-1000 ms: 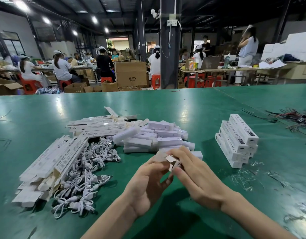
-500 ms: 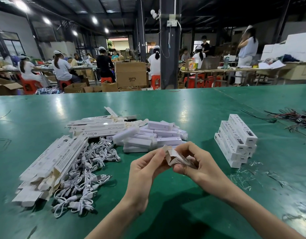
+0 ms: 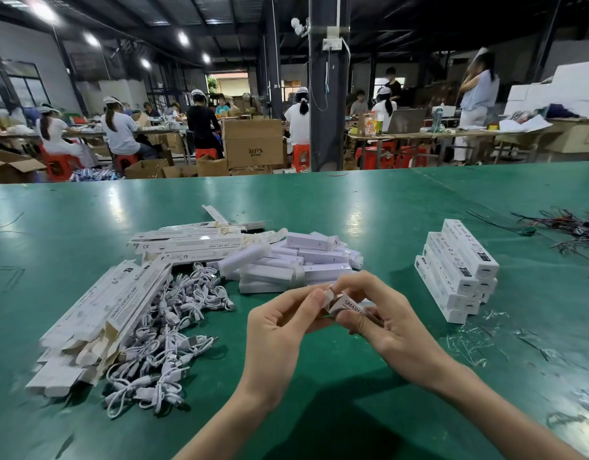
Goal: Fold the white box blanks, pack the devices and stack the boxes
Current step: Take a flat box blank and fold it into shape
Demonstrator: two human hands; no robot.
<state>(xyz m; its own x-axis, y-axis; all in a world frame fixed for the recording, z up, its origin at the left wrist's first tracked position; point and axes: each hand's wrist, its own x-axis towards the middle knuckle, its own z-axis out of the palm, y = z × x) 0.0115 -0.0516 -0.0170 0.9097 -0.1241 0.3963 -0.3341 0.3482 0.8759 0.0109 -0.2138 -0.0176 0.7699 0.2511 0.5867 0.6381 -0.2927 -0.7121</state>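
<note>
Busy workshop [image 3: 153,94], green table [image 3: 352,207]: L grip [image 3: 279,327] & R grip [image 3: 396,323] pinch white box [image 3: 344,302].

Beyond your green worktop [image 3: 386,200] stands a dark steel column [image 3: 326,111] carrying a socket box [image 3: 331,44]. Round ceiling lamps [image 3: 182,38] glow under the dark roof [image 3: 220,11]. At your left is a window [image 3: 25,89]. People [image 3: 120,131] sit on red stools [image 3: 300,156] at long tables [image 3: 416,134] among cardboard cartons [image 3: 253,144].

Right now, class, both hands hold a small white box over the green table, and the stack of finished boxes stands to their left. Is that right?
Not quite. In the head view the stack of finished boxes stands to the hands' right, not left. The left hand and right hand do hold the small white box over the green table.
</note>
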